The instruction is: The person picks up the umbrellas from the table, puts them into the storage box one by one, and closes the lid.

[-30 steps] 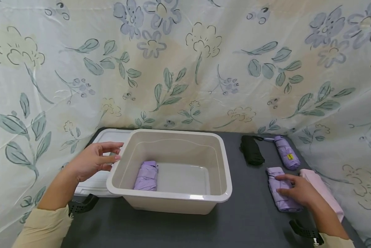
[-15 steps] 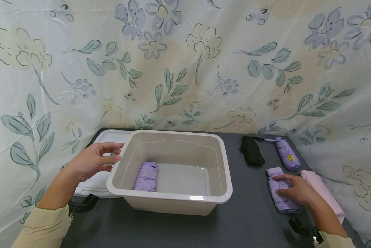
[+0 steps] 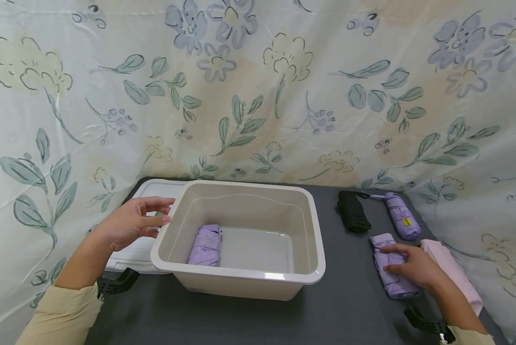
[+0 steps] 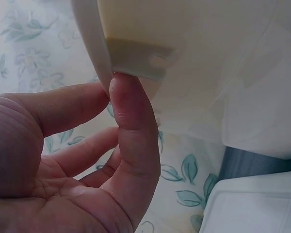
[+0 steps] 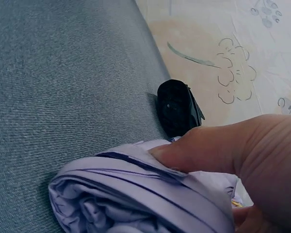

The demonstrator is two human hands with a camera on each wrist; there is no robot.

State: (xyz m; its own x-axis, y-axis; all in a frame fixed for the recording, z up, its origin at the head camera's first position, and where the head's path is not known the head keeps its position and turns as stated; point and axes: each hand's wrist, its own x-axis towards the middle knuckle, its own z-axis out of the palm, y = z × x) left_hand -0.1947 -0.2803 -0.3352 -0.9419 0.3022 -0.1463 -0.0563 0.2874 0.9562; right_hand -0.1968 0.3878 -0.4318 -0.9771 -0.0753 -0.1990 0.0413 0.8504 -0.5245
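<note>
A beige plastic bin (image 3: 240,282) stands in the middle of the table. My left hand (image 3: 134,223) pinches the bin's left rim between thumb and finger; the left wrist view shows the fingertips right at that edge. Inside the bin, toward its left end, lies a rolled purple fabric bundle (image 3: 205,244). On the right, my right hand (image 3: 415,266) holds a second rolled purple fabric bundle (image 3: 387,244) that lies on the table. Its thumb presses on top of the roll (image 5: 131,189) in the right wrist view, while the other fingers are mostly hidden there.
Behind the right hand lie a black rolled bundle (image 3: 353,213) and another purple roll (image 3: 402,215) with a yellow tag. A folded pink cloth (image 3: 453,275) is beside my right wrist. A white lid (image 3: 132,258) lies left of the bin, and a floral curtain (image 3: 258,120) hangs behind the table.
</note>
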